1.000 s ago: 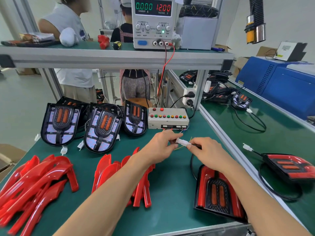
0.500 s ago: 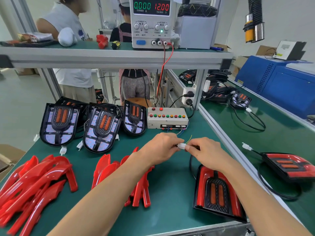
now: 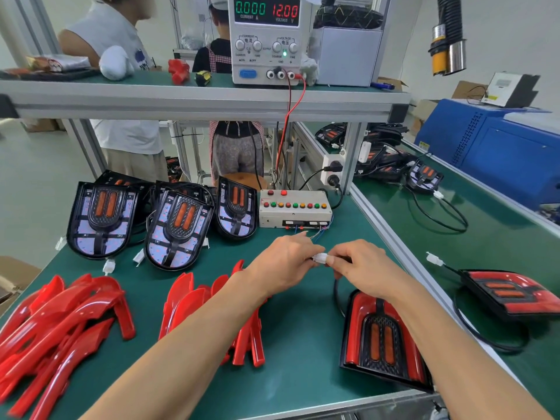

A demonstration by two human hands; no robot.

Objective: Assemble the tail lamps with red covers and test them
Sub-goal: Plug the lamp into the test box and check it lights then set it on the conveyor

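Note:
My left hand (image 3: 285,262) and my right hand (image 3: 360,265) meet over the green bench, each pinching one half of a white plug connector (image 3: 320,258). Thin wires run from it back to the test box (image 3: 294,209) with its row of coloured buttons. A black cable leads from my right hand down to a tail lamp with a red cover (image 3: 383,338) lying at the front right. Three uncovered lamps (image 3: 178,225) lean at the back left. Loose red covers (image 3: 60,316) lie in piles at the left and under my left forearm.
The power supply (image 3: 266,37) on the upper shelf reads 0.000 and 12.00. A finished lamp (image 3: 512,294) with its cable lies on the neighbouring bench to the right, beside a blue machine (image 3: 497,147). Two people stand behind the bench. The bench's front edge is close below.
My hands have drawn together. The two connector halves, apart a second ago, now touch between my fingertips. The camera view dipped slightly.

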